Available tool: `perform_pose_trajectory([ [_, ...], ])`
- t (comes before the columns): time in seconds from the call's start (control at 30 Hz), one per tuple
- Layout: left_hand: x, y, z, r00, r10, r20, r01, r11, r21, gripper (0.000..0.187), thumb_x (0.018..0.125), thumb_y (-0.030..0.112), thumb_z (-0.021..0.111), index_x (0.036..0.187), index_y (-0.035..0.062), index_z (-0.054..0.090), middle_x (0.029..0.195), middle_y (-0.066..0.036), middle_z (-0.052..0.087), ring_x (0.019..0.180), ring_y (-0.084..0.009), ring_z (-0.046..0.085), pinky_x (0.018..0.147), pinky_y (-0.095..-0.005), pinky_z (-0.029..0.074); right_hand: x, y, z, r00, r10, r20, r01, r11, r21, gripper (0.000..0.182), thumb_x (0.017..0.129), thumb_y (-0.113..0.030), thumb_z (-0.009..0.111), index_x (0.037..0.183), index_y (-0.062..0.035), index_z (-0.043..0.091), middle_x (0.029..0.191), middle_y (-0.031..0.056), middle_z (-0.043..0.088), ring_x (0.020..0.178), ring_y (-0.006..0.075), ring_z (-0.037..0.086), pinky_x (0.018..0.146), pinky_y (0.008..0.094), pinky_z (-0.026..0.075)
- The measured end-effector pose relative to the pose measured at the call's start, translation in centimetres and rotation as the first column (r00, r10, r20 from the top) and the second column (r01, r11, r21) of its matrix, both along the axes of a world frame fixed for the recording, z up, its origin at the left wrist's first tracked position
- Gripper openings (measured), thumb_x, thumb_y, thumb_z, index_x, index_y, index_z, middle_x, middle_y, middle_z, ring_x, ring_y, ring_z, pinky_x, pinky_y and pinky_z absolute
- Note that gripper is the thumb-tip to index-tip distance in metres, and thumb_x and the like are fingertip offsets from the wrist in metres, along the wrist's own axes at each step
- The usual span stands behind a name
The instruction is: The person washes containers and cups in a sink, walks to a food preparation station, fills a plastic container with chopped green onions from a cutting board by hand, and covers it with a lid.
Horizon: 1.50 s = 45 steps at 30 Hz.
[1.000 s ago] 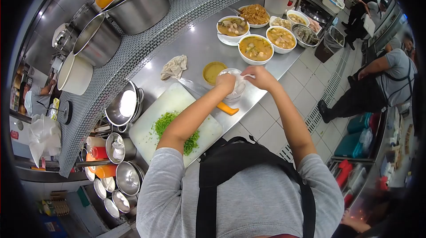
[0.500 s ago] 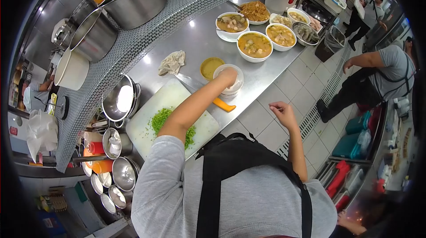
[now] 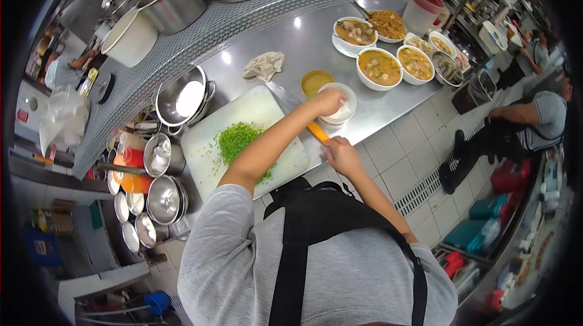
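Note:
My left hand [image 3: 328, 102] is at the mouth of a white plastic tub [image 3: 337, 120], fingers curled in over its pale contents; whatever they pinch is hidden. The closed fingers of my right hand [image 3: 342, 155] are at the end of a knife's orange handle [image 3: 318, 133]. The knife's blade, partly covered by my left forearm, lies beside a white cutting board [image 3: 203, 137]. Finely chopped greens [image 3: 240, 142] are heaped on the board, partly under my left arm. A round container of yellow-green contents [image 3: 316, 81] stands just behind the tub.
Several bowls of soup [image 3: 379, 68] and a plate of noodles [image 3: 387, 24] stand at the counter's far end. A crumpled cloth [image 3: 265, 66] lies behind the board. Steel bowls [image 3: 165, 199] are at the left. A shelf [image 3: 243, 16] overhangs the counter. A co-worker [image 3: 516, 125] stands at right.
My right hand has moved from the open space at the right to the knife handle. My left hand stays at the tub, and the camera view has shifted.

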<state>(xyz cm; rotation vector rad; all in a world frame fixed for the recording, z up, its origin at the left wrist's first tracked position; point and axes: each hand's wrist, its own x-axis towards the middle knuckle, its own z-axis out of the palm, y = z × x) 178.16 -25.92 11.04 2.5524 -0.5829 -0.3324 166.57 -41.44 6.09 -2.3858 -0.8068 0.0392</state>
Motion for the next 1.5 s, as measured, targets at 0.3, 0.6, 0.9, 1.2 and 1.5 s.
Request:
perform_pose_trajectory([
  [0.3,-18.4,13.7,6.4,0.902,0.421,-0.095,-0.409,0.762,-0.502,0.020,0.086,0.012,0.057,0.105,0.0034,0.060,0.095,-0.007,0.064,0.089,-0.0120,0.060,0.078,-0.0259,0.047,0.0,4.4,-3.7,0.981,-0.016,0.193,0.042,0.990,-0.132,0.034,0.069,-0.010,0.064,0.100,-0.0028,0.053,0.089,0.0131,0.055,0.087,0.0318,0.051,0.072,0.0414,0.045],
  [0.6,-34.1,16.6,2.9,0.373,0.911,-0.177,-0.727,0.168,-0.666,0.018,0.085,0.010,0.058,0.099,-0.0005,0.061,0.089,-0.007,0.065,0.081,-0.0094,0.060,0.073,-0.0224,0.046,-0.2,3.8,4.5,0.858,-0.233,0.458,0.159,0.968,0.194,0.047,0.072,-0.020,0.066,0.112,0.0000,0.051,0.097,0.0182,0.050,0.088,0.0351,0.049,0.078,0.0448,0.042],
  [0.9,-39.5,11.9,7.1,0.086,0.991,-0.103,-0.578,-0.035,-0.815,0.012,0.084,0.004,0.058,0.094,-0.0028,0.062,0.084,-0.009,0.063,0.079,-0.0128,0.060,0.072,-0.0240,0.048,8.7,-3.2,0.1,0.820,-0.332,-0.466,0.369,0.929,-0.011,0.037,0.086,-0.034,0.052,0.082,0.0027,0.058,0.058,0.0132,0.059,0.044,0.0195,0.052,0.047,0.0311,0.043],
  [1.2,-40.9,0.8,29.1,-0.238,0.583,0.777,0.093,0.810,-0.579,0.015,0.083,0.031,0.057,0.090,0.0179,0.061,0.084,0.008,0.056,0.080,-0.0128,0.046,0.067,-0.0243,0.031,7.1,-2.9,6.8,0.877,-0.120,-0.464,0.327,0.858,0.396,0.023,0.087,-0.016,0.049,0.084,0.0043,0.059,0.057,0.0074,0.056,0.044,0.0094,0.049,0.042,0.0219,0.036],
  [1.5,-43.1,-5.7,31.2,-0.360,0.619,0.698,-0.241,0.661,-0.710,0.023,0.073,0.014,0.067,0.059,0.0190,0.050,0.057,0.010,0.047,0.069,-0.0025,0.038,0.064,-0.0194,0.032,0.7,5.8,11.7,0.750,0.388,-0.535,-0.087,0.861,0.501,0.021,0.086,-0.015,0.055,0.092,0.0043,0.060,0.059,0.0041,0.057,0.046,0.0072,0.049,0.042,0.0205,0.037],
])
